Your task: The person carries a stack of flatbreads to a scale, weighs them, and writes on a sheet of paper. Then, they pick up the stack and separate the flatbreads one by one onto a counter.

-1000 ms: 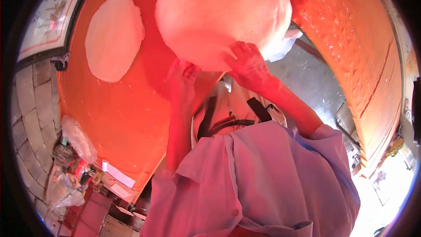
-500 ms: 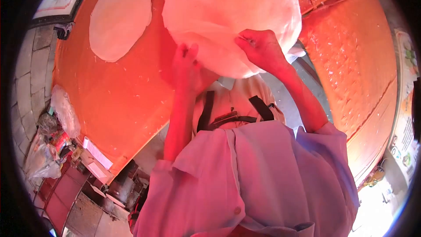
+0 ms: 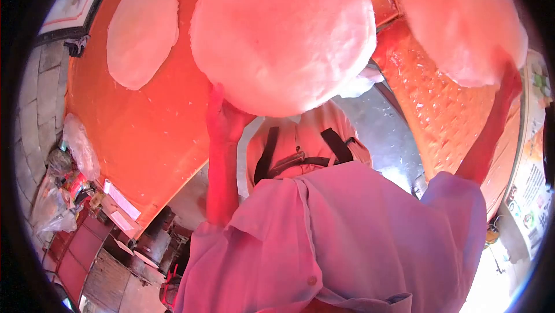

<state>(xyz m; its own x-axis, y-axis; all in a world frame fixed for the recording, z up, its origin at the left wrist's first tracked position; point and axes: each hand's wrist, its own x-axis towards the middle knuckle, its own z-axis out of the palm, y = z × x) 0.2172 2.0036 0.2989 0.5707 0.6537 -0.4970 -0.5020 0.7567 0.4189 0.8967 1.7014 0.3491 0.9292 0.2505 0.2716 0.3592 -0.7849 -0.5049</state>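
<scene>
A large round white sheet [image 3: 283, 35] fills the top centre, close to the camera. My left hand [image 3: 226, 119] is at its lower left edge, thumb up and the other fingers running under the sheet, gripping it. Far to the right, my right hand [image 3: 510, 81] holds the lower edge of a second thin white sheet [image 3: 462, 21], blurred by motion; its fingertips are partly lost in the blur. A third, oval sheet [image 3: 143, 32] lies flat on the orange surface [image 3: 150, 133] at the left.
Another orange surface [image 3: 428, 105] with small bumps and flakes lies on the right. Plastic bags [image 3: 53, 209] and small boxes [image 3: 121, 200] sit at the lower left beside the orange surface. A framed picture [image 3: 72, 0] is at the upper left, a printed poster [image 3: 532, 197] at the right.
My right hand has swung right and up with a thin sheet in it, which now shows apart from the large one. My left hand has moved slightly left and down with the large sheet.
</scene>
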